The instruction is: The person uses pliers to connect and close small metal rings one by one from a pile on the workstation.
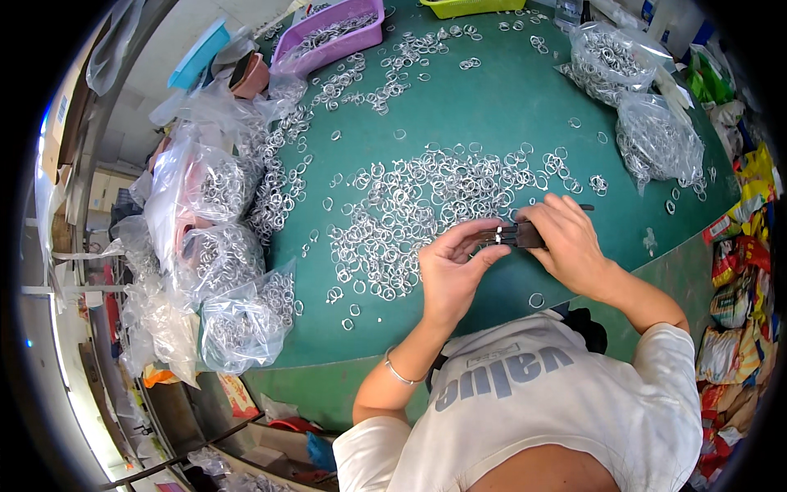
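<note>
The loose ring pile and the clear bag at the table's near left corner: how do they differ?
The loose ring pile lies spread out in the open, while the clear bag keeps its contents bunched inside plastic. The pile covers a much wider patch of the green table than the bag. The pile reaches close to the left hand; the bag sits well away from it. Both show small silvery pieces.

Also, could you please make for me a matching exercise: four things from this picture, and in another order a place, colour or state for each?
Things
1. Table
2. Purple basket
3. Silver bracelet
4. Right hand

Descriptions
A. around the person's left arm
B. gripping a black tool
C. green
D. on the far side, holding metal rings

Right pairs: 1-C, 2-D, 3-A, 4-B
</note>
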Tool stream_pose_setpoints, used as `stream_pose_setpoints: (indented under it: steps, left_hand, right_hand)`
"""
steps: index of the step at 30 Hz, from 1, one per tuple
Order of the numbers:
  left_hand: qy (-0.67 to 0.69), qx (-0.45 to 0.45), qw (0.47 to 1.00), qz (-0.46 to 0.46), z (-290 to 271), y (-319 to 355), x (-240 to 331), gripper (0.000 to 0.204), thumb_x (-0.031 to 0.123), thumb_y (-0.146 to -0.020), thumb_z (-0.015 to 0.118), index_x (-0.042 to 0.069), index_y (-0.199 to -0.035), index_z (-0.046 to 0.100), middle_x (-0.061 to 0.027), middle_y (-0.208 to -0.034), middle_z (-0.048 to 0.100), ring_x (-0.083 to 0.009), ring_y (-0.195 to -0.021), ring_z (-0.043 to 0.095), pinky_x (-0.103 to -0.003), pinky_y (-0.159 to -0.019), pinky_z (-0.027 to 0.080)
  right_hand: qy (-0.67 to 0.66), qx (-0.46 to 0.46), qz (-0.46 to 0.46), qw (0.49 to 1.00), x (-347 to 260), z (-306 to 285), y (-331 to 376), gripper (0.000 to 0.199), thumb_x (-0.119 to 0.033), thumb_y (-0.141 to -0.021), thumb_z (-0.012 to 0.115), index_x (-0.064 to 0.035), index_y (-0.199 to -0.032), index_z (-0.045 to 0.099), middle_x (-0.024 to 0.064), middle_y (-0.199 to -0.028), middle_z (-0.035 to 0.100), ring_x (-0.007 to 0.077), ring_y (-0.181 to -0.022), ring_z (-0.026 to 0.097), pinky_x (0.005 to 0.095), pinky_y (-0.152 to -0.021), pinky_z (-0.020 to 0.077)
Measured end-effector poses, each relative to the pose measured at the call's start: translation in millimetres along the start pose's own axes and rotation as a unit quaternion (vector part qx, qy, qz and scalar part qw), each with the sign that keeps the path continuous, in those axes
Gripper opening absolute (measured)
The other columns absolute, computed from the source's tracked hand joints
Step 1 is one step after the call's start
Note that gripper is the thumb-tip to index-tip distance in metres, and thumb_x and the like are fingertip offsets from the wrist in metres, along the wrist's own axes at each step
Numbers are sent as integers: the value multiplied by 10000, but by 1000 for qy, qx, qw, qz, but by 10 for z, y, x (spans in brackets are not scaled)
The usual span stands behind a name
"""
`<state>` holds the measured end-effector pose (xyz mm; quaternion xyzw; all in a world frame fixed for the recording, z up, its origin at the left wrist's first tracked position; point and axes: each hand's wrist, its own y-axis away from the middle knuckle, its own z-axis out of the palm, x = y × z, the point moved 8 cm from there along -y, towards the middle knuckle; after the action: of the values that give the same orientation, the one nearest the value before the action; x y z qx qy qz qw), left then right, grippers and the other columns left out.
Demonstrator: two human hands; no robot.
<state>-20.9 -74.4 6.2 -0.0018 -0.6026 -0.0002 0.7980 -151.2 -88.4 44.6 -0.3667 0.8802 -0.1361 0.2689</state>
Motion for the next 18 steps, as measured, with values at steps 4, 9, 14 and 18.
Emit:
stream_pose_setpoints:
  steps: [4, 9, 14, 18]
  left_hand:
    - [6, 11, 1000, -27, 13, -13, -75, 363, -84, -704, 669, -60, -1056, 581, -103, -967, 598, -151, -871, 591, -262, -816, 488]
    - [-11, -50, 999, -7, 53, -37, -141, 350, -93, -687, 675, -49, -1028, 605, -73, -962, 556, -138, -877, 567, -246, -798, 482]
    - [24, -52, 998, -39, 48, -39, -171, 343, -99, -689, 670, -61, -1022, 603, -76, -975, 552, -141, -883, 567, -249, -799, 482]
    - [34, -55, 996, -57, 44, -25, -168, 328, -101, -699, 662, -71, -1019, 600, -78, -980, 553, -145, -879, 574, -252, -800, 482]
  right_hand:
    - [11, 4, 32, 999, 7, 56, 22, 275, -2, -596, 634, -27, -825, 484, 96, -727, 494, 271, -719, 459, 372, -636, 337]
    - [24, 9, 52, 998, 2, 121, 50, 260, 11, -576, 619, -34, -774, 457, 98, -706, 493, 274, -699, 472, 375, -622, 340]
    - [25, 18, 29, 999, 12, 141, 54, 252, -7, -577, 623, -41, -752, 444, 89, -668, 495, 268, -654, 494, 371, -586, 346]
    - [33, 11, 19, 999, 8, 143, 56, 251, -13, -578, 624, -44, -749, 443, 84, -648, 498, 267, -626, 504, 376, -567, 354]
